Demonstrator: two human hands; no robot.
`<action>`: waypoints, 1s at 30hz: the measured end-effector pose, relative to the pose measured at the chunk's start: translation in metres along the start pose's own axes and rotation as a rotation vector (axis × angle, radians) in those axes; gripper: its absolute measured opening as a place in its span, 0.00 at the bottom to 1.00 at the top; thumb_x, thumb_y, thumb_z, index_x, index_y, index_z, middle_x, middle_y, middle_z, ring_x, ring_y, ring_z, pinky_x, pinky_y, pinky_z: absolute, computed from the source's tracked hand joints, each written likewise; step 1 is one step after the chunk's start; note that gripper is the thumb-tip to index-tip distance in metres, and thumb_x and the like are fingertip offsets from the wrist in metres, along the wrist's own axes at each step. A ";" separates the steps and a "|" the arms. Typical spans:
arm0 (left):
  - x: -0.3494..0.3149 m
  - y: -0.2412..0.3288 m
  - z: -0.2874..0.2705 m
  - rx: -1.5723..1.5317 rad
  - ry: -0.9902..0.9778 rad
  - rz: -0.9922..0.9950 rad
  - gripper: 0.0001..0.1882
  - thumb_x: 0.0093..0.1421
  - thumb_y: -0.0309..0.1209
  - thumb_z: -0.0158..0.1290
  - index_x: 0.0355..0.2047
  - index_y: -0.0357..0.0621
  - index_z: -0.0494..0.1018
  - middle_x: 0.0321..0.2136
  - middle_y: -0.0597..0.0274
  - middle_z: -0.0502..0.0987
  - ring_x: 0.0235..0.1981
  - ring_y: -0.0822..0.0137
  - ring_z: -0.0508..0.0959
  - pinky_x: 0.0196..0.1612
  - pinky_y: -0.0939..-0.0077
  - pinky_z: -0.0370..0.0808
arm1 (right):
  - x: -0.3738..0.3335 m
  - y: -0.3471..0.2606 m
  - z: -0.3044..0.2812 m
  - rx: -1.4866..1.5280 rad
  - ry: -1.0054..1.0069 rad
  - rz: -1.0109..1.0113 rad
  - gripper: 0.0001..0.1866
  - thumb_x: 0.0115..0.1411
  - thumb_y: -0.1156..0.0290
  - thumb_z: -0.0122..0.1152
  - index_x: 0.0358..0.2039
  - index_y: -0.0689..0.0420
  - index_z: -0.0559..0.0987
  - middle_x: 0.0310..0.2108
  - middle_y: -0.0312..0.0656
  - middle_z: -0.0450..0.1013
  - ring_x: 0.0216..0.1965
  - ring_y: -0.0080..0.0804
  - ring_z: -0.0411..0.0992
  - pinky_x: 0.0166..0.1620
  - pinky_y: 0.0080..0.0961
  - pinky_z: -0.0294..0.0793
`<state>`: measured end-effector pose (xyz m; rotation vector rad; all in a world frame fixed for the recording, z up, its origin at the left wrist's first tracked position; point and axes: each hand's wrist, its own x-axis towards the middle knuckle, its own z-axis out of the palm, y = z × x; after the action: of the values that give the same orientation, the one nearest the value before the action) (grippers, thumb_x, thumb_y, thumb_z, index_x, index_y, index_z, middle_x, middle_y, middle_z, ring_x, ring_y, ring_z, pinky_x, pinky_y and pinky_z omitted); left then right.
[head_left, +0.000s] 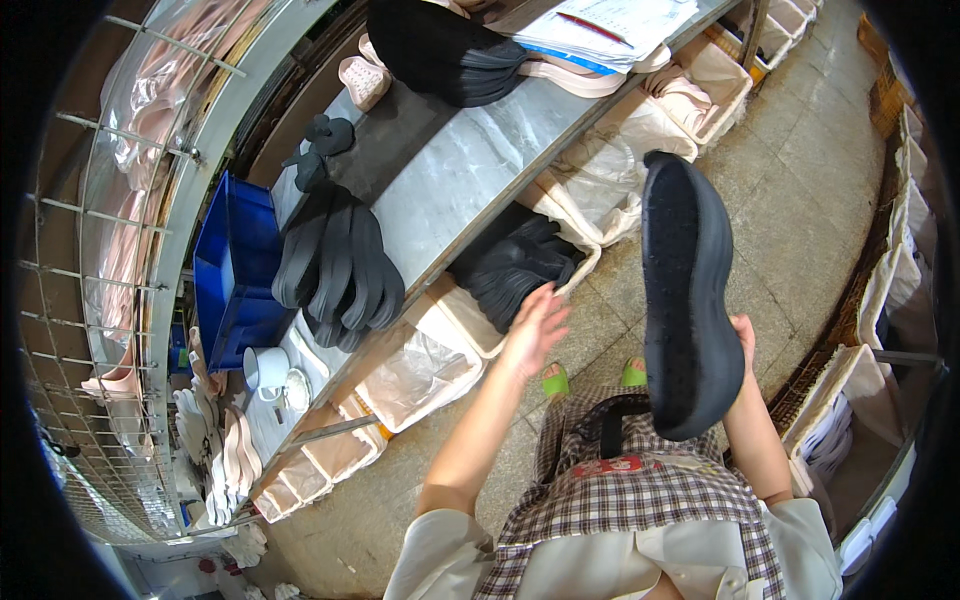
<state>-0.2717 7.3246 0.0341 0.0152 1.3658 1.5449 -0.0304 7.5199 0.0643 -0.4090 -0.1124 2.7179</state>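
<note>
My right hand [744, 342] grips a long black shoe sole [688, 290] by its right edge. The sole stands almost upright before my body, and most of those fingers are hidden behind it. My left hand [538, 328] holds nothing, its fingers apart. It is nearest to a pile of black soles [520, 262] in a cream-lined basket under the table edge. On the metal table [455, 165] lie a row of black soles [340, 262] on the near side and a larger stack of black soles [445, 50] farther off.
A blue bin [237, 265] and a white mug [266, 370] stand at the table's left. Papers with a red pen [595, 28] lie at its far end. Lined baskets [425, 375] run beneath the edge. More baskets [835, 400] flank the tiled floor [770, 215] on the right.
</note>
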 end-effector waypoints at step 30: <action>-0.070 0.042 0.085 -0.650 -0.080 0.213 0.34 0.57 0.54 0.42 0.58 0.45 0.59 0.49 0.44 0.68 0.48 0.48 0.71 0.39 0.50 0.73 | -0.002 0.011 0.119 0.035 -0.326 0.095 0.37 0.48 0.67 0.49 0.60 0.62 0.55 0.54 0.61 0.61 0.48 0.51 0.70 0.46 0.43 0.76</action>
<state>-0.2165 7.3467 0.1353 -0.1815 0.7678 2.0841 -0.0679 7.5062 0.1771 0.0434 -0.1363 2.8539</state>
